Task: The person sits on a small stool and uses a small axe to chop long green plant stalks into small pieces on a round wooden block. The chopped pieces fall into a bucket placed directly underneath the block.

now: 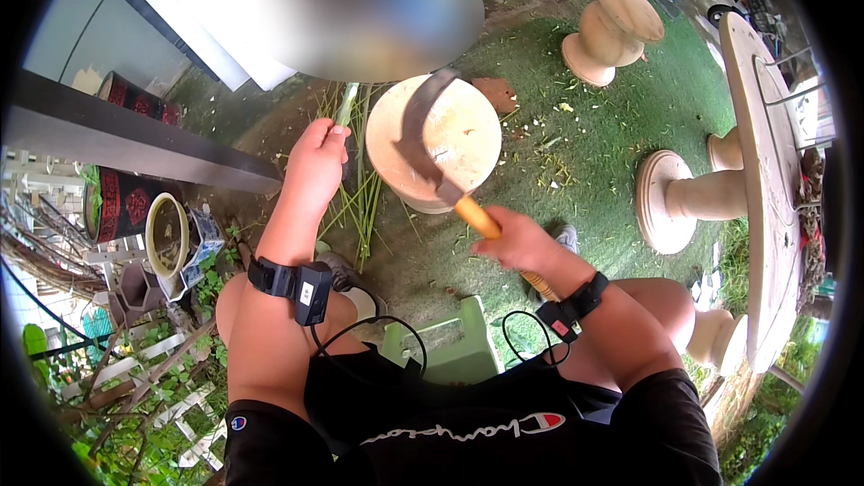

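My left hand (318, 156) grips a pale green stalk (347, 104), held left of a round stone stool (482, 118); a blurred oval hides what lies beyond the stalk's upper part. My right hand (518, 241) is closed round the yellow handle (478, 217) of a billhook-like knife with a curved dark blade (420, 136). The blade passes over the stool's top; whether it touches the surface I cannot tell. Thin green stems (364, 219) lie on the ground beside the stool, under and near my left hand.
A green plastic stool (445, 344) stands between my legs. To the right are a stone table (769, 196) and another stone stool (607, 34). A dark metal post (148, 135) and pots (167, 235) are at the left. Plant scraps (557, 169) litter the green ground.
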### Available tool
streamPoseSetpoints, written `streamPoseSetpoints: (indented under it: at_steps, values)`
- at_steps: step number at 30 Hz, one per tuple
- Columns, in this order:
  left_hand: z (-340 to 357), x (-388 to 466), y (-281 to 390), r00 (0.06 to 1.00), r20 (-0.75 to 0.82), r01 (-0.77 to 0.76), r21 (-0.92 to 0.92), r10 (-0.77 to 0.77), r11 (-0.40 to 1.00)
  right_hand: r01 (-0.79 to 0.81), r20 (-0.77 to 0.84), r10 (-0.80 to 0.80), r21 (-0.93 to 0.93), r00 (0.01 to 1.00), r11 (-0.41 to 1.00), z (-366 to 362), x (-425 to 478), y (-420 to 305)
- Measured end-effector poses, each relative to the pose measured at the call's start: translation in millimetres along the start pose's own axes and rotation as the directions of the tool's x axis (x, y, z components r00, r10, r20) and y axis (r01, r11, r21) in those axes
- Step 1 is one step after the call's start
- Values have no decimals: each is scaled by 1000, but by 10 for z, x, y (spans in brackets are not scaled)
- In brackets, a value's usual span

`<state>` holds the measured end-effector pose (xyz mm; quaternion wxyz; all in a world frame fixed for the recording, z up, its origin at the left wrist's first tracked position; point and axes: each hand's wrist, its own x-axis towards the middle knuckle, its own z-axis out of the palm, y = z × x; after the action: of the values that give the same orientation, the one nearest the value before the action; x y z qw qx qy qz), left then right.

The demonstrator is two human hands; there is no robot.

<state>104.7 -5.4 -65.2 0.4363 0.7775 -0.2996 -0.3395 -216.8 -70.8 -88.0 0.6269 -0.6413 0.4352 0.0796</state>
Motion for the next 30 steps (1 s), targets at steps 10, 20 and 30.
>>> streamPoseSetpoints:
  at_steps: [10, 20, 30]
  values:
    - [64, -13, -22, 999, 31, 8, 101, -12, 995, 191, -501, 115, 518, 858, 834, -525, 200, 193]
    - [103, 111, -168, 1000, 13, -11, 183, 9, 983, 1, 43, -11, 237, 999, 972, -1, 127, 173]
    - [233, -120, -136, 977, 207, -154, 552, 45, 819, 139, -457, 49, 369, 888, 919, -236, 89, 268]
